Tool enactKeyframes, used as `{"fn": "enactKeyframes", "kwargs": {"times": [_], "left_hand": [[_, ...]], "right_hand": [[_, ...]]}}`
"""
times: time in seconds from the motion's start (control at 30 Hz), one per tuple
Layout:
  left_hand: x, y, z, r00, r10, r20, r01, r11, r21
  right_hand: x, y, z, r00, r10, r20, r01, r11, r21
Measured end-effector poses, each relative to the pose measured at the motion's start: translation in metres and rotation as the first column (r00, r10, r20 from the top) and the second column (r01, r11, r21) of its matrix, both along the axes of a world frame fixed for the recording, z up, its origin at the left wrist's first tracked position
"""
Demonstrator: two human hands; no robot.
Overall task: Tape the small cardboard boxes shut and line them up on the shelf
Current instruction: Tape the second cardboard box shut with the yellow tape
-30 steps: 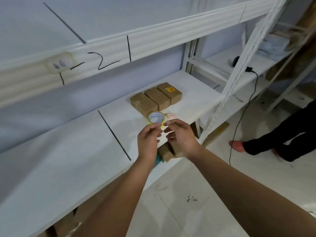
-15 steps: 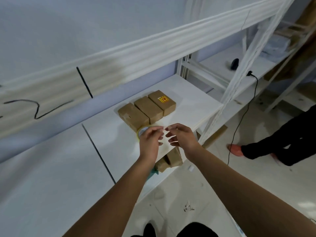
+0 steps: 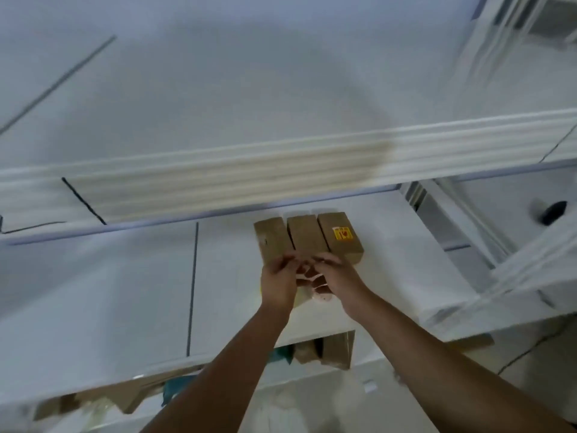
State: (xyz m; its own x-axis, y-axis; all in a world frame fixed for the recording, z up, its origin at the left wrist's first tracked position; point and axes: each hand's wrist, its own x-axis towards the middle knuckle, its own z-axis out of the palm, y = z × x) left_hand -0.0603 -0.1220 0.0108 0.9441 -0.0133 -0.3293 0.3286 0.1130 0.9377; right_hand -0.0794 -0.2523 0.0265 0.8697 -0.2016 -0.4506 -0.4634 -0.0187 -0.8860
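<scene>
Left hand (image 3: 278, 284) fingers curled round tape roll (image 3: 302, 297), right hand (image 3: 338, 278) fingers curled, hold unclear

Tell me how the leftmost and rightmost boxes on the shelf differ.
The rightmost box carries a yellow and red sticker on top; the leftmost box has only a small dark mark. The left hand covers the leftmost box's near end; the rightmost box's is mostly visible. Both are brown cardboard, lying flat on the shelf.
</scene>
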Motion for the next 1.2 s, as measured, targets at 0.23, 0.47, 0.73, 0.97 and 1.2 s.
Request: {"fn": "enactKeyframes", "kwargs": {"times": [0.23,0.47,0.73,0.97,1.2], "left_hand": [[0.055,0.014,-0.003,0.961,0.270,0.060,-0.270,0.871,0.411],[0.110,0.030,-0.056,0.925,0.071,-0.374,0.243,0.647,0.723],[0.105,0.025,-0.051,0.950,0.011,-0.313,0.208,0.726,0.656],[0.107,0.045,-0.058,0.972,0.132,-0.196,-0.034,0.900,0.435],[0.052,0.067,-0.007,0.968,0.249,-0.029,-0.240,0.954,0.180]], "right_hand": [[0.040,0.002,-0.013,0.970,0.226,-0.092,-0.227,0.974,0.000],[0.068,0.016,-0.044,0.954,0.253,-0.159,-0.261,0.965,-0.031],[0.070,0.017,-0.059,0.960,0.202,-0.195,-0.215,0.976,-0.048],[0.076,0.012,-0.051,0.960,0.236,-0.153,-0.246,0.968,-0.048],[0.085,-0.001,-0.010,0.996,0.066,0.065,-0.066,0.998,0.007]]}}
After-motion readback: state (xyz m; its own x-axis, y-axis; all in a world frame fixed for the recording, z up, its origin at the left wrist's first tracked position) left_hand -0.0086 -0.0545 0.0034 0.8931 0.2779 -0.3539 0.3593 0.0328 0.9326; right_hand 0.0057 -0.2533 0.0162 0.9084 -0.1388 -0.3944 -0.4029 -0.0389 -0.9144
